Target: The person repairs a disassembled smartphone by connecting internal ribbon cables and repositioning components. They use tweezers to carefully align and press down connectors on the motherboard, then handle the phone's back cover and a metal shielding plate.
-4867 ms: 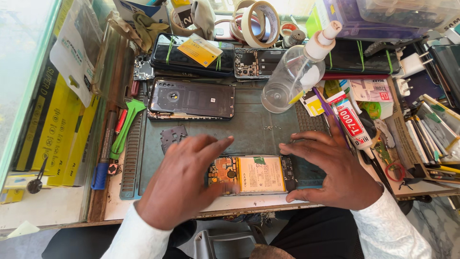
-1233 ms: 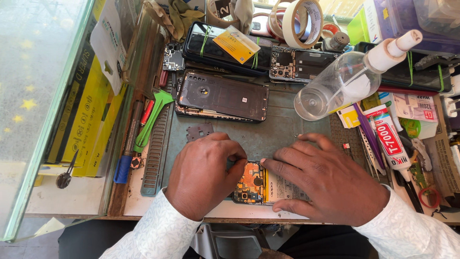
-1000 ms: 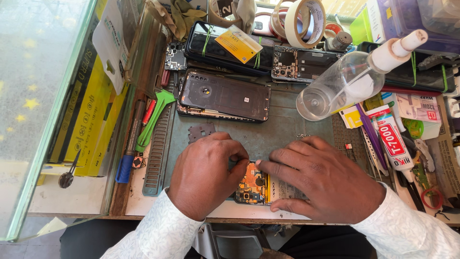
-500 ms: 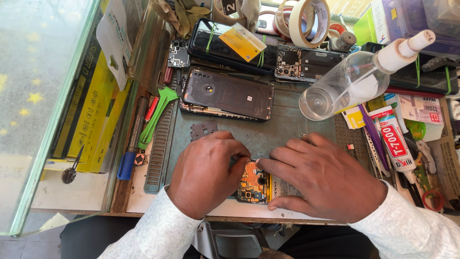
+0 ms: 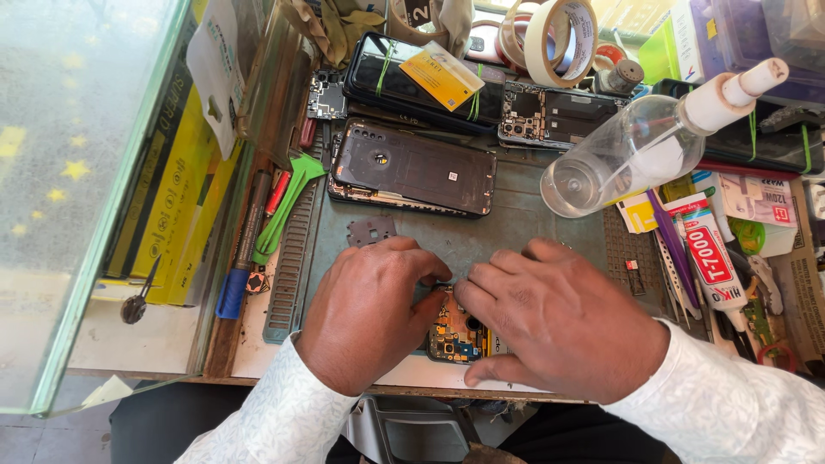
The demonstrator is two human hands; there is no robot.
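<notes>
Surroundings: a dark back cover (image 5: 412,169) lies flat on the grey-green work mat (image 5: 524,219), beyond the hands. A small metal shield plate (image 5: 371,230) sits just above the left knuckles. A clear squeeze bottle (image 5: 640,150) lies on its side to the upper right, nozzle towards the right. A white glue tube (image 5: 709,258) lies right of the mat. Rolls of tape (image 5: 560,39) stand at the far edge. A green pry tool (image 5: 288,202) and a blue-handled screwdriver (image 5: 245,249) lie along the left edge.

Obstruction: both hands cover most of the work piece; only a central strip shows between them.

Work piece: an opened phone (image 5: 455,331), circuit board exposed, lies flat at the near edge of the mat, between the hands.

Long axis: appears to run left to right, along the near table edge; which end points where cannot be told.

Left hand (image 5: 365,314): palm down over the phone's left part, fingers curled, tips pressing at the board's upper edge.

Right hand (image 5: 563,322): palm down over the right part, fingers extended leftwards, tips meeting the left hand's; thumb along the near edge. Whether it pinches a tool cannot be told.
</notes>
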